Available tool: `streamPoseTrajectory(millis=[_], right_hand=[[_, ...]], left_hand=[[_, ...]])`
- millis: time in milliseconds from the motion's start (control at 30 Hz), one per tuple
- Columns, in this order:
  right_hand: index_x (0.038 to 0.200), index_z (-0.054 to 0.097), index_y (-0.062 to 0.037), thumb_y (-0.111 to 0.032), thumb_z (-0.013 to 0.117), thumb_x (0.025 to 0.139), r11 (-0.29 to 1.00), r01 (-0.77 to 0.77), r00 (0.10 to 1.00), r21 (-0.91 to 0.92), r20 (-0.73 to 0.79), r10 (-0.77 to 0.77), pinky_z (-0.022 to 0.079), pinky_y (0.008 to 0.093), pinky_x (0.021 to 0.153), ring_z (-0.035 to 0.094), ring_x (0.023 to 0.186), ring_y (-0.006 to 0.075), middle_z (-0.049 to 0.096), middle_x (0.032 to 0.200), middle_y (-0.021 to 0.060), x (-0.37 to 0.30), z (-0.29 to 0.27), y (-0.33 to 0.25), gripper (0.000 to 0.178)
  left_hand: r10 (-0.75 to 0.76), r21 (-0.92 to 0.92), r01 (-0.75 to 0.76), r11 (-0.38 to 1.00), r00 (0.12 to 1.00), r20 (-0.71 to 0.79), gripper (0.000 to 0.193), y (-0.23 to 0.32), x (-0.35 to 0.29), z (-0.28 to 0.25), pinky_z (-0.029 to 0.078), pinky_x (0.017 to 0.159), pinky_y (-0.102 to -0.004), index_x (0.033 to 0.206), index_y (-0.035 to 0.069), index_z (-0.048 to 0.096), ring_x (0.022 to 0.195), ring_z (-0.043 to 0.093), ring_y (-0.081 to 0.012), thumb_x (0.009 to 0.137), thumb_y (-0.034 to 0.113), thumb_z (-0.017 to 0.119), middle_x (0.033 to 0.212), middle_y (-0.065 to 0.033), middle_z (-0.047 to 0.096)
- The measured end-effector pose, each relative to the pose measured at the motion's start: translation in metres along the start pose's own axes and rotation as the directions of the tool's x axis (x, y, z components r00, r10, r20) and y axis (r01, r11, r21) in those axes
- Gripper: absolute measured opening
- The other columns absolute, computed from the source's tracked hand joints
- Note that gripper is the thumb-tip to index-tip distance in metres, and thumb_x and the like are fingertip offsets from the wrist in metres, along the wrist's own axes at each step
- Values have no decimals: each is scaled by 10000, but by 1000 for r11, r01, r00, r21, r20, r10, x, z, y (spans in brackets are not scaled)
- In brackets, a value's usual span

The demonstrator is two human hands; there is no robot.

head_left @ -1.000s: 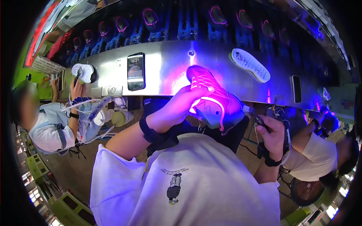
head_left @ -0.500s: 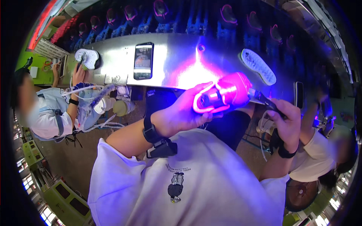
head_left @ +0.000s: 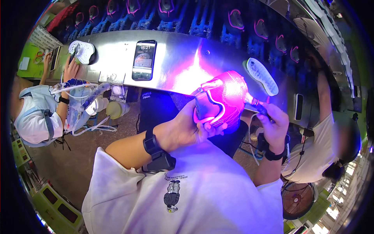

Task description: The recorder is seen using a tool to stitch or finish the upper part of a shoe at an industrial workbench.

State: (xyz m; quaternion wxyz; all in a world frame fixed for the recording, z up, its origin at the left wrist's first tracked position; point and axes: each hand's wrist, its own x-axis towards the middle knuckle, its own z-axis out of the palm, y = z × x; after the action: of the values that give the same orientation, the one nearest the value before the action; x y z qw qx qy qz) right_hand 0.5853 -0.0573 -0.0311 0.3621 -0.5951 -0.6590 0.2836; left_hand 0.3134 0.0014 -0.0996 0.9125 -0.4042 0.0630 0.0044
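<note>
My left hand (head_left: 181, 126) is closed around a shoe upper (head_left: 230, 91) on a last, held up over the near table edge. Bright pink light falls on the upper, and its dark opening is turned toward my left palm. In my right hand (head_left: 276, 126) is a slim dark-handled brush (head_left: 260, 106), pinched between thumb and fingers. The brush tip meets, or nearly meets, the right side of the upper. Just beyond, on the metal table (head_left: 113, 46), lies a white shoe sole (head_left: 263, 76) with a greenish edge.
A lit phone (head_left: 144, 60) lies left of centre, a second phone (head_left: 299, 106) at the right. Behind the table runs a dark rack (head_left: 202, 23) carrying several shoe uppers. At left a co-worker's hand (head_left: 71, 70) works at another sole (head_left: 83, 52). A person (head_left: 311, 152) sits at right near a fan (head_left: 298, 201).
The shoe upper has turned in my left hand, its opening now more to the lower left. My right hand has followed with the brush. The right-hand person's arm now reaches toward the rack.
</note>
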Motion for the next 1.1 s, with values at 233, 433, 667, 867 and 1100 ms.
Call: streamPoseTrajectory(millis=[233,433,667,867,1100], right_hand=[[1163,696,9,-26,746,810,992,-72,996,101,-54,78,496,270,699,613,737,132,672,843,59,-51,20,30,359],[1286,629,11,-65,704,910,883,-470,882,15,-43,470,509,280,732,610,767,110,686,864,71,-34,28,45,391],[1306,627,-8,-77,681,929,829,-495,864,258,45,502,505,263,751,623,813,107,693,908,44,-55,21,47,387],[1333,559,-36,-86,606,978,659,-561,707,502,-123,696,361,173,508,485,613,32,603,843,-5,-96,-3,87,361],[1234,589,-37,-86,574,990,710,-598,661,371,-273,699,347,183,477,479,592,36,590,804,-7,-106,10,122,249]], left_hand=[[62,292,-78,953,996,67,733,-7,3,3,596,459,-254,1357,53,506,670,694,-299,915,636,545,1047,-316,635],[298,760,-289,582,945,132,496,31,20,38,482,1067,-447,1400,7,465,1185,630,-273,945,152,599,1305,-164,617],[626,926,-158,-342,697,350,688,92,34,133,508,1003,-390,1441,24,417,1184,612,-216,865,220,738,1284,-127,602],[852,522,709,-473,217,477,798,189,54,247,564,865,-390,1339,-17,535,1038,699,-287,750,464,778,1123,-235,691],[781,415,877,-243,-77,620,486,354,73,250,564,891,-452,1216,104,681,1116,678,-346,801,358,684,1214,-150,694]])
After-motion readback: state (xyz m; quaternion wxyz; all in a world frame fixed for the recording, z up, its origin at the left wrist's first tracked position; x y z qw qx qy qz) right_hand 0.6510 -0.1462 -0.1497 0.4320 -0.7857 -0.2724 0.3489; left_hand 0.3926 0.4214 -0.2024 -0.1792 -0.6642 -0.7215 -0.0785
